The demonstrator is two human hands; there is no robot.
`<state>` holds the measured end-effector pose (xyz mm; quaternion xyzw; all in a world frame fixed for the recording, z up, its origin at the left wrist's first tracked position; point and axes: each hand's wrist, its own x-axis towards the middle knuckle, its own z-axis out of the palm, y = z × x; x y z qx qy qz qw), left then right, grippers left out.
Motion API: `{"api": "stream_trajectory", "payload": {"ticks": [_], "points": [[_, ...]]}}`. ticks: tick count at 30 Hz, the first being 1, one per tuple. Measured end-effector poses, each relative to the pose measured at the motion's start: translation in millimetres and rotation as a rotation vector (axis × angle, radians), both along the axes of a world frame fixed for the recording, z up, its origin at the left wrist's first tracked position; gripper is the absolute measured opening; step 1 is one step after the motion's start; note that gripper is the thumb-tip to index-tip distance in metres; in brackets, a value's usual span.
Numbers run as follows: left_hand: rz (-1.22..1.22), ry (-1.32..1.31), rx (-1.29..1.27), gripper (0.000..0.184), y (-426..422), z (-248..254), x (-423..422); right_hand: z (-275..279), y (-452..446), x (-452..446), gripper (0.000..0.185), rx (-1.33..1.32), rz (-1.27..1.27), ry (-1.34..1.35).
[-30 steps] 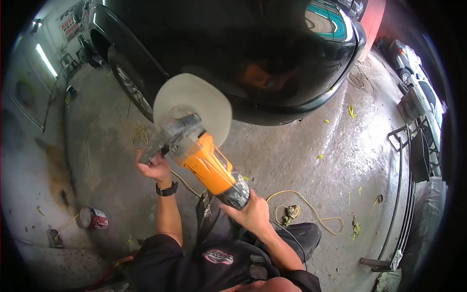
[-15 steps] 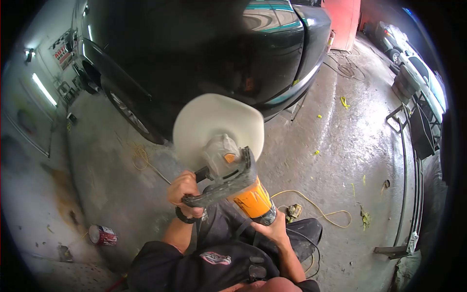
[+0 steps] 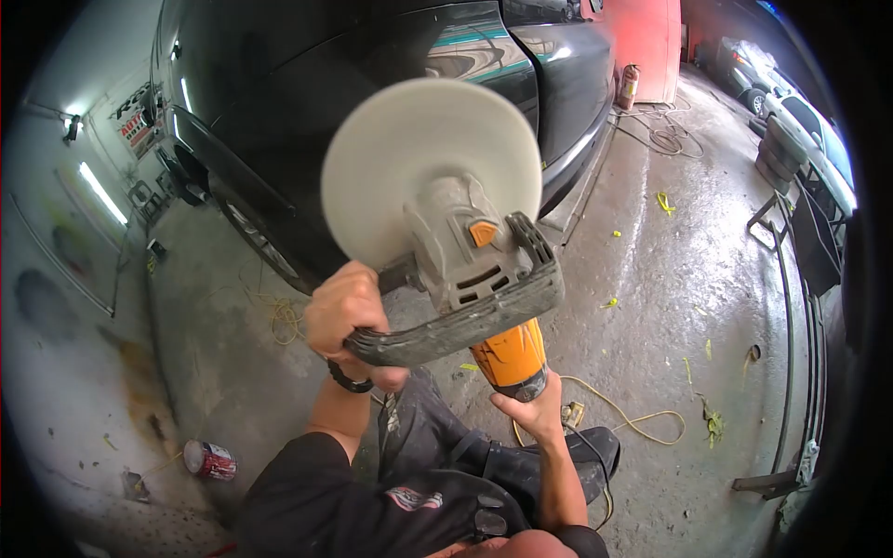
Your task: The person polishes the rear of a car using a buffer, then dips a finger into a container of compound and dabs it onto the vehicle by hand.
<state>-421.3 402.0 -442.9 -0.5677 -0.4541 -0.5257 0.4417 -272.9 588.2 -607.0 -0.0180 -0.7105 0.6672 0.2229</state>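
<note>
Polisher [image 3: 448,219] held up before a black car [image 3: 270,139]

Left hand [image 3: 346,312] is wrapped round its black handle [image 3: 456,327]; right hand [image 3: 539,409] clasps the rear end [image 3: 523,383]. Its pale pad [image 3: 381,153] (broad and round) faces the car.

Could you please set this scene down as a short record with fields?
Tool: orange polisher with pale round pad
Left hand: gripping end of black curved handle
Right hand: around the polisher's dark rear end
Vehicle: black car beyond the pad
Pad touching car: cannot tell
Elsewhere: can at lower left, fire extinguisher at upper right
</note>
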Motion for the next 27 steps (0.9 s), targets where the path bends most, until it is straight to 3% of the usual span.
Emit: {"api": "stream_trajectory", "payload": {"ticks": [5,10,13,15,18,20,27], "points": [[0.010,-0.009,0.142,0.068,-26.1,-5.4,-14.0,16.6,-19.7,-8.2,0.061,0.032,0.023,0.017],[0.029,-0.132,0.360,0.070,-78.5,-30.3,-44.7,31.2,-54.7,-21.0,0.074,0.266,-0.069,0.021],[0.149,-0.282,0.524,0.070,-106.5,-50.8,-63.3,36.4,-69.9,-35.4,0.080,0.427,-0.047,-0.155],[0.273,-0.333,0.610,0.070,-119.9,-65.2,-75.0,46.2,-78.0,-42.6,0.072,0.475,-0.029,-0.241],[0.202,-0.454,0.488,0.069,-163.3,-107.7,-85.2,40.0,-84.5,-45.5,0.074,0.513,0.014,-0.335],[0.268,-0.453,0.571,0.069,-158.0,-121.9,-78.1,31.8,-83.6,-39.4,0.075,0.498,0.041,-0.362],[0.247,-0.382,0.467,0.064,-85.2,-113.6,-8.0,22.7,-42.0,23.0,0.081,0.336,0.065,-0.387]]}}
